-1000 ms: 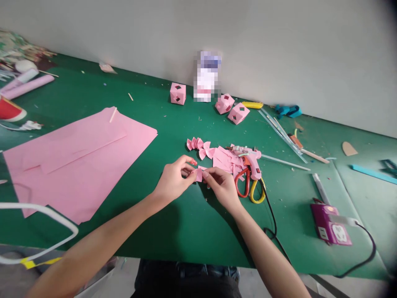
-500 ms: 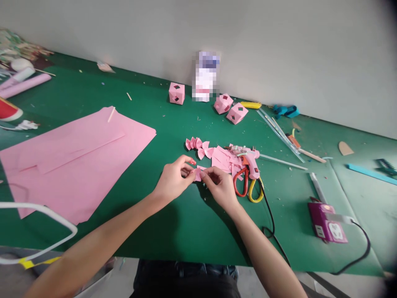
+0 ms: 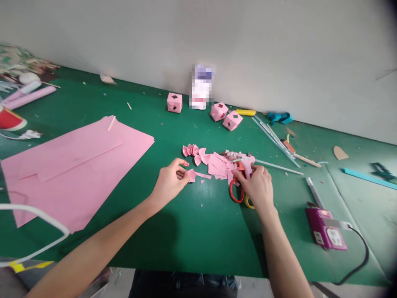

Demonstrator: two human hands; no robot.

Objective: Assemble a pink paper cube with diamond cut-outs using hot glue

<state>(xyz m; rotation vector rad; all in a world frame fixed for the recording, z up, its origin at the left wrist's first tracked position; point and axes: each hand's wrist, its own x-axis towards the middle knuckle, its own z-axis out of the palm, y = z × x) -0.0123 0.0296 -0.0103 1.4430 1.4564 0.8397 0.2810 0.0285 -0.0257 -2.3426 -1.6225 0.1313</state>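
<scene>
On green surface (image 3: 192, 223), we logged:
left hand (image 3: 169, 182): grip pinched on pink paper piece (image 3: 191, 175)
right hand (image 3: 259, 186): on glue gun (image 3: 245, 163), grip closure unclear

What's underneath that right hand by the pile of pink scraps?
Under the right hand lie scissors with one red and one yellow loop, beside the pink glue gun. The hand covers most of the yellow loop; the blades are hidden.

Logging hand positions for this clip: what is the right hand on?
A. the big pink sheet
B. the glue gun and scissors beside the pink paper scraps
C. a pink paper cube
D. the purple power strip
B: the right hand rests on the glue gun and scissors, while the left hand pinches a small pink paper piece.
</scene>
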